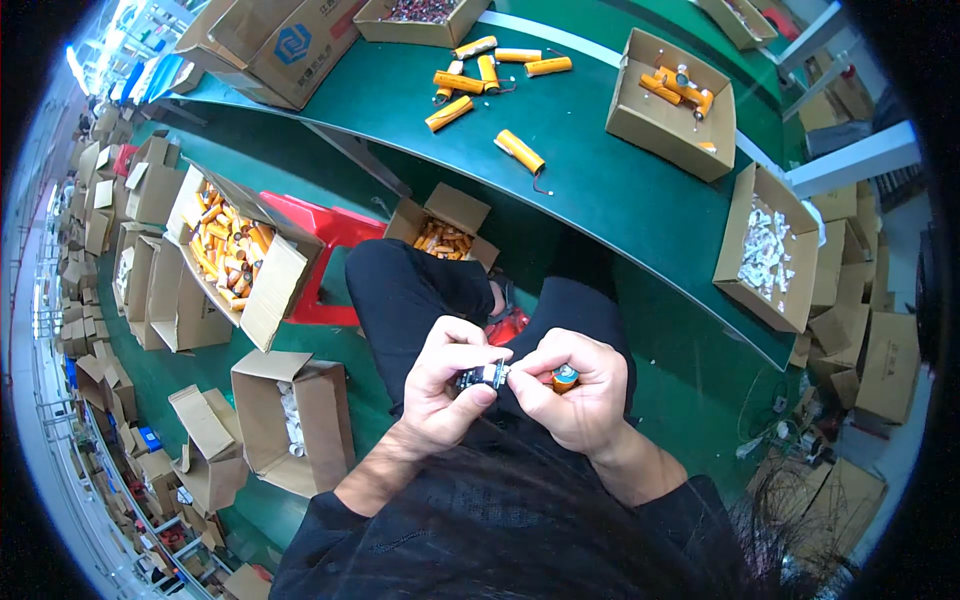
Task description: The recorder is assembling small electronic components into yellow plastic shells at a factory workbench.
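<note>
Orange cylinder (pixel 566 379) in right hand (pixel 583 408), green tabletop (pixel 600 155), cartons (pixel 662 146)

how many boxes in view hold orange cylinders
3: the right box on the green table, the lower box beneath the table's near edge, the left box by the red stool. Background ones may be hidden.

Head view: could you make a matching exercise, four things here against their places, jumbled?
1. small dark circuit board
2. teal-ended orange cylinder
3. shallow cardboard box holding white pieces
4. red plastic seat

A. right end of the green table
B. left of the black-clad knees
C. in the right hand
D. in the left hand

Pairs: 1-D; 2-C; 3-A; 4-B
</note>
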A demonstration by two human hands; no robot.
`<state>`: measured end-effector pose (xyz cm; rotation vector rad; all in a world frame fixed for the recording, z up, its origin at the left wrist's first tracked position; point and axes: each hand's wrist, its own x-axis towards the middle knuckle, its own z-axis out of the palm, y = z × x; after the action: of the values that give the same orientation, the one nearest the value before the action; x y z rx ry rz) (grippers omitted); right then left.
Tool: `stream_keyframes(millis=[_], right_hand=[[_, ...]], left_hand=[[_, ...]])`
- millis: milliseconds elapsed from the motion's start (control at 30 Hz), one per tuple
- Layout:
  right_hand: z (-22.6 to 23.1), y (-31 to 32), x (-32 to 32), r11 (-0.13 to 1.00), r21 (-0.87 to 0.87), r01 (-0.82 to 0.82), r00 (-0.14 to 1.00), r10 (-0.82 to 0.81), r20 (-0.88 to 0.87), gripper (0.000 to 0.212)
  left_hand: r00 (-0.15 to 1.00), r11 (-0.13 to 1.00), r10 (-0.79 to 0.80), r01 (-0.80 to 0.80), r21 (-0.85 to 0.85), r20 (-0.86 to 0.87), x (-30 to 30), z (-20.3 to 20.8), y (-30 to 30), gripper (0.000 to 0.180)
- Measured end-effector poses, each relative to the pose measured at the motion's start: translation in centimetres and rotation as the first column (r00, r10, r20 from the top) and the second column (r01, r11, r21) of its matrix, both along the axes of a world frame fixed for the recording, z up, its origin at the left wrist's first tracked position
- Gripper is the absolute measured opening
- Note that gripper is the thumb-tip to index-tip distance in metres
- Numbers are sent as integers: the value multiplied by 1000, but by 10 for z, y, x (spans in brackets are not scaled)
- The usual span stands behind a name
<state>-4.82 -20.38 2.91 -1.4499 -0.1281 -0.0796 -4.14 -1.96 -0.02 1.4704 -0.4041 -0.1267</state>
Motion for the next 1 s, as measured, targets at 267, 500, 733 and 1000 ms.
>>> stream_keyframes(millis=[267,500,733,1000], right_hand=[[-2,-6,0,998,-16,-61,998,61,-19,8],[-4,-3,4,995,-37,-93,995,92,-28,8],[-3,-8,4,987,-15,-160,985,159,-72,7],[-3,-12,1,957,130,-258,918,284,-276,7]], left_hand=[[989,995,-92,86,-59,-117,-1,1,6,32],[989,990,-48,29,-137,-136,0,-4,7,32],[994,996,-41,32,-84,-102,-2,-6,11,34],[998,996,-24,19,88,59,-2,-5,17,40]])
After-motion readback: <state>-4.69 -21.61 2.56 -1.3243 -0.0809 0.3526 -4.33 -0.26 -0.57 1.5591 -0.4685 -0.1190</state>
